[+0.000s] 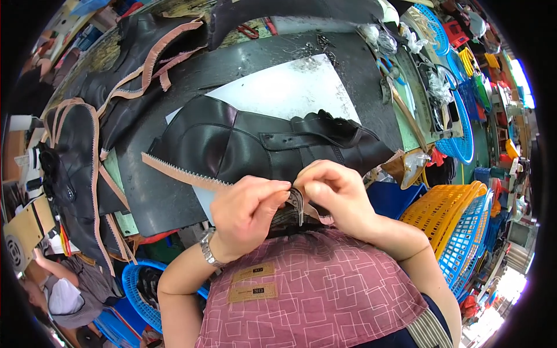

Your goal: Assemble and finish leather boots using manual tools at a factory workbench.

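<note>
A black leather piece (243, 148) with seams, a strap and a zigzag-cut tan edge lies across the table in front of me. At its near edge, a narrow curved dark strip (297, 204) shows between my two hands. My left hand (246, 211) is closed, thumb and forefinger pinching one side of that strip. On the other side my right hand (339, 194) pinches it as well, fingertips close to the left ones. Whether the strip is part of the large piece is hidden by my fingers. A white sheet (278, 93) lies partly under the leather.
More black leather pieces with tan edges (78, 151) are heaped at the left. Blue-handled scissors (390, 68) and plastic bags lie at the right of the black work mat (156, 197). Yellow (444, 206) and blue baskets stand at the right. Another person (75, 290) sits at the lower left.
</note>
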`<act>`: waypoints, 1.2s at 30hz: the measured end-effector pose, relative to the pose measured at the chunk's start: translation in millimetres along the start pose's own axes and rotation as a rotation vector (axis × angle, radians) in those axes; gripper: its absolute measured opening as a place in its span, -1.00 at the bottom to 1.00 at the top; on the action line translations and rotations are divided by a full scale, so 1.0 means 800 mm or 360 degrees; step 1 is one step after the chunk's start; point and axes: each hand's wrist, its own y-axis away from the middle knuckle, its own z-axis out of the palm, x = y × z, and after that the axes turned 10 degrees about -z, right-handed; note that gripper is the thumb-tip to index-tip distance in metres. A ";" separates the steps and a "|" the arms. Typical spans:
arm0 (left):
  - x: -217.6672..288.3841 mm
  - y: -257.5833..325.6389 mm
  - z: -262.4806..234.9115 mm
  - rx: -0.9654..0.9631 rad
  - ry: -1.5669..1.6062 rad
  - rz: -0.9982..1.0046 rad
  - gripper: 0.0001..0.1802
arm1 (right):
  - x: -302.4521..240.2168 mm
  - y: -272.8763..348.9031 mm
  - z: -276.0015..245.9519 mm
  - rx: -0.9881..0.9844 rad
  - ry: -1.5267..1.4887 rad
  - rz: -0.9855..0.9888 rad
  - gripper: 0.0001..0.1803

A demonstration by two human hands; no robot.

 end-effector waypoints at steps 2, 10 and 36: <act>0.013 0.000 0.003 -0.0274 0.0879 -0.0658 -0.91 | 0.007 -0.003 -0.010 -0.0259 0.0582 -0.0787 -0.80; 0.001 -0.018 -0.012 -0.0600 0.1336 -0.1176 -0.84 | -0.021 -0.025 -0.033 -0.0831 0.1764 -0.2044 -0.77; 0.003 -0.002 -0.012 -0.1064 0.1899 -0.1099 -0.84 | 0.000 -0.012 -0.029 -0.0843 0.0669 -0.1047 -0.80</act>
